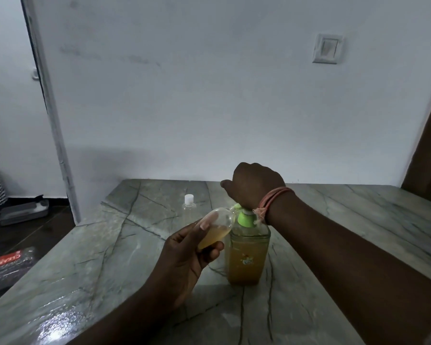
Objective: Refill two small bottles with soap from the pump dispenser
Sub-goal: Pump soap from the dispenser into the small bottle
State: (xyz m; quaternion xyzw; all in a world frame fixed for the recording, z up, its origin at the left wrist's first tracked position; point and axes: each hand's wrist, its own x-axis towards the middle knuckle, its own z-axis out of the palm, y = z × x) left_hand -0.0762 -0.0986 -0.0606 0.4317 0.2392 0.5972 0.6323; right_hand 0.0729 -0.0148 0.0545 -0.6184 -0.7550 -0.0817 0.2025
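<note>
A clear pump dispenser [246, 255] with a green collar stands on the marble table [85, 270], about two thirds full of amber soap. My right hand [254, 185] presses down on its pump head, which the hand hides. My left hand [184, 260] holds a small clear bottle [217, 227] tilted, its open mouth against the green nozzle; amber soap fills its lower part. A second small clear bottle [189, 204] with a white cap stands behind, apart from both hands.
The table butts against a white wall [209, 108] with a light switch [327, 49]. To the left, the floor holds a grey case [23, 211] and a plastic-wrapped pack [8, 267]. A brown wooden panel [428, 158] rises at the right.
</note>
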